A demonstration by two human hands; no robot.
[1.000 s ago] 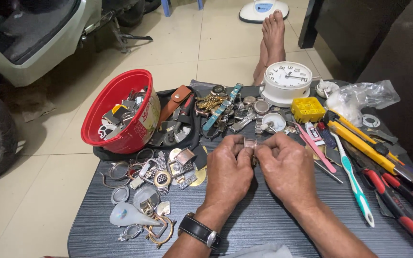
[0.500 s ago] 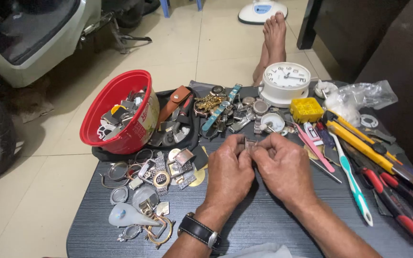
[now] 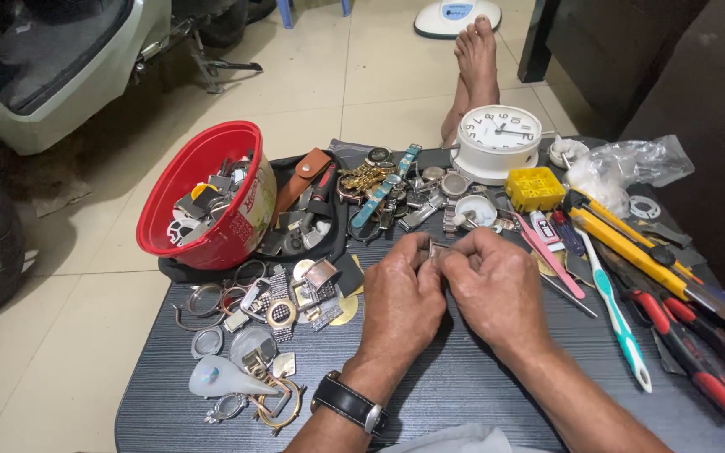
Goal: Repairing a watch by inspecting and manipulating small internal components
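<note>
Small metal piece [image 3: 438, 249], seemingly pinched between fingers [image 3: 419, 252] of both hands.

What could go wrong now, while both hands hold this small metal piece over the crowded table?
1. The small metal piece, pinched between the left hand and right hand, might slip and get lost among the loose watch parts.
2. A forearm sweep may knock the toothbrush or red-handled pliers off the table edge.

A small metal part [image 3: 439, 249] is mostly hidden between the fingertips of both hands; red-handled pliers [image 3: 702, 356] are cut off at the right edge.
</note>
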